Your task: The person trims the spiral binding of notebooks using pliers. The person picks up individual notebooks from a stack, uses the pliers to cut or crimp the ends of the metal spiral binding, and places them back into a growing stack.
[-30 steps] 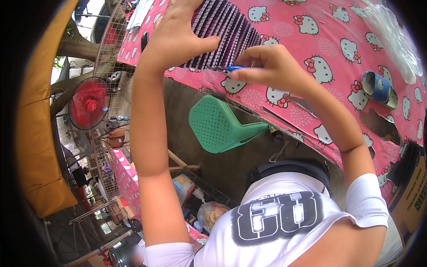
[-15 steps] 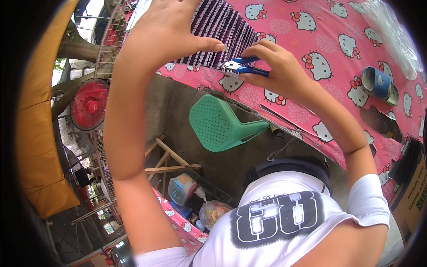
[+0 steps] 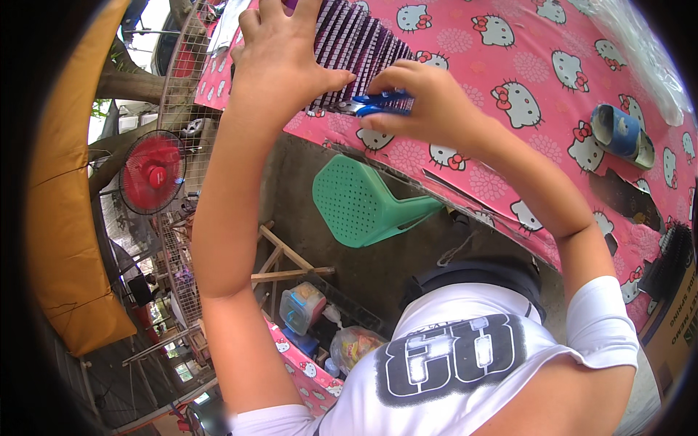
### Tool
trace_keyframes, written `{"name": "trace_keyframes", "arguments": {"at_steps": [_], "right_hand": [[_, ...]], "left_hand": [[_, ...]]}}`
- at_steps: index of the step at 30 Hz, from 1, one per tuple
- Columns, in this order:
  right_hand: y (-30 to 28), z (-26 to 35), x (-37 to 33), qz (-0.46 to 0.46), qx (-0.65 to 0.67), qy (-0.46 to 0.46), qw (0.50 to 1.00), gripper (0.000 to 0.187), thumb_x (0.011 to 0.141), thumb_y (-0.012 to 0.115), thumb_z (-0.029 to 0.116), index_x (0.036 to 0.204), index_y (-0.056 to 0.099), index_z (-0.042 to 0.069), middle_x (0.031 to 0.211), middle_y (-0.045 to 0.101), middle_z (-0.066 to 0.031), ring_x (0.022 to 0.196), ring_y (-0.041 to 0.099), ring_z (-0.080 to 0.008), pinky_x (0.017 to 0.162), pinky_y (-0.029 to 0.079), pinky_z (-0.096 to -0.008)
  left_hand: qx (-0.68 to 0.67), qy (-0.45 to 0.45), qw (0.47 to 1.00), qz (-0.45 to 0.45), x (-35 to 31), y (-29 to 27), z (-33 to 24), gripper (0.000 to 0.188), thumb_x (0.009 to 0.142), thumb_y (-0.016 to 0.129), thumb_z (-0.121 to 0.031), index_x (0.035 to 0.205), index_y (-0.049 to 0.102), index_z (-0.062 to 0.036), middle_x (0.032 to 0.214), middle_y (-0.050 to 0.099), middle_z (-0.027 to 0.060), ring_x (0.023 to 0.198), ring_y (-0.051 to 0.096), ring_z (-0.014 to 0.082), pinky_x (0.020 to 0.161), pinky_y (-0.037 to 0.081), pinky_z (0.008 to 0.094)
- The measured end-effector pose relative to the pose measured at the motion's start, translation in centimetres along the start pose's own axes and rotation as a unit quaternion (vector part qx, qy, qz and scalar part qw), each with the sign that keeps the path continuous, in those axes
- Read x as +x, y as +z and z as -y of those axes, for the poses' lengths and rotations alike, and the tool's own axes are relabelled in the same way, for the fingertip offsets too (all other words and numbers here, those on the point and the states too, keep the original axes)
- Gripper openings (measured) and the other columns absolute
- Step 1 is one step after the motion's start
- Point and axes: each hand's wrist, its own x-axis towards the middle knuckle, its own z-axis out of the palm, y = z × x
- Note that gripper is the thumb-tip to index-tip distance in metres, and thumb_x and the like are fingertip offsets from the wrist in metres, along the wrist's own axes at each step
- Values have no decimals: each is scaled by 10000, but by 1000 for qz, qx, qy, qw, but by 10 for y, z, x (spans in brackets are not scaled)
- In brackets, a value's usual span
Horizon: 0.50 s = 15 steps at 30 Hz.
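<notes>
A sheet of dark purple and white strips in close rows (image 3: 356,43) lies at the table's near edge. Spread over its left side is my left hand (image 3: 280,69), fingers apart and thumb stretched across the strips; the farthest fingertips run out of the picture. Closed round the blue handles of a pair of small side cutters (image 3: 384,109) is my right hand (image 3: 436,102). The cutters' silver jaws point left, at the sheet's near edge below my left thumb. Whether the jaws grip a strip is too small to tell.
A pink patterned cloth (image 3: 454,40) covers the table. On it lie a blue roll-shaped object (image 3: 614,131), clear plastic (image 3: 647,58) and a black brush (image 3: 667,261). A green stool (image 3: 349,203) stands below the edge. Left are a red fan (image 3: 153,174) and wire mesh (image 3: 182,269).
My right hand and the cutters have moved a little left along the sheet's near edge. My left hand has shifted nearer, showing more of its fingers.
</notes>
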Motion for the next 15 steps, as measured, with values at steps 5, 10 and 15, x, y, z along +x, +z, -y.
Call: {"name": "trace_keyframes", "arguments": {"at_steps": [5,10,15], "right_hand": [[-24,13,15,171,255,351,885,503,771,758,405,993,646,-32,787,658,-97,659,645,-187,595,510,-303],[-13,4,-6,19,-111,1,994,404,731,777,330,1004,649,62,959,623,-96,915,602,-246,770,485,-371],[-5,-3,-3,-21,-217,-83,972,393,727,777,350,945,673,39,870,631,-87,814,633,-220,677,494,-340]], "left_hand": [[60,-5,997,-44,-7,7,-8,1138,525,876,-297,1456,238,-156,1337,354,232,1216,368,410,1027,337,497],[36,-20,999,-9,-1,4,-6,1138,516,877,-304,1449,244,-152,1321,365,226,1201,379,404,1024,343,498],[50,-13,999,-11,-1,4,-7,1125,514,875,-300,1438,256,-135,1313,368,235,1197,379,411,1025,347,495]]}}
